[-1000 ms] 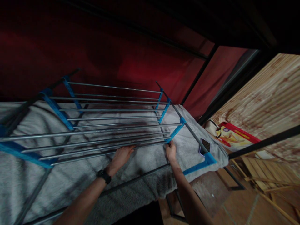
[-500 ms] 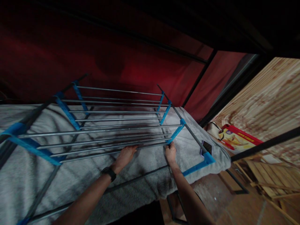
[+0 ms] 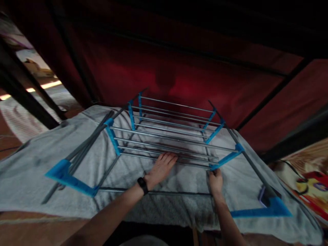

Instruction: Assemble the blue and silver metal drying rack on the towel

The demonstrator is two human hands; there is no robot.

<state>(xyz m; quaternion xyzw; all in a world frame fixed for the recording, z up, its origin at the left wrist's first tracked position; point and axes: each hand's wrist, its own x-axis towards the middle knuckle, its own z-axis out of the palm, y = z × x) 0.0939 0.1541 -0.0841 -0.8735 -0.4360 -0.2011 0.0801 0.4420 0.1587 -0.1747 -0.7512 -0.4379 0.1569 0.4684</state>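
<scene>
Rack [image 3: 169, 133]: metal drying rack with grey rods and blue plastic joints, opened flat, standing before a dark red wall.
Towel [image 3: 38, 167]: grey-white, draped over the rack, lying under its raised rod section and hanging over its near edge.
Left hand [image 3: 161, 168]: open, palm down, fingers spread flat on the towel, fingertips at the nearest rods of the rack; black watch [image 3: 142, 185] on the wrist.
Right hand [image 3: 215, 180]: closed around the rack at the blue joint at the right end of the nearest rods.
Phone [image 3: 263, 196]: lies on the towel at the rack's right end, beside a blue corner piece.
</scene>
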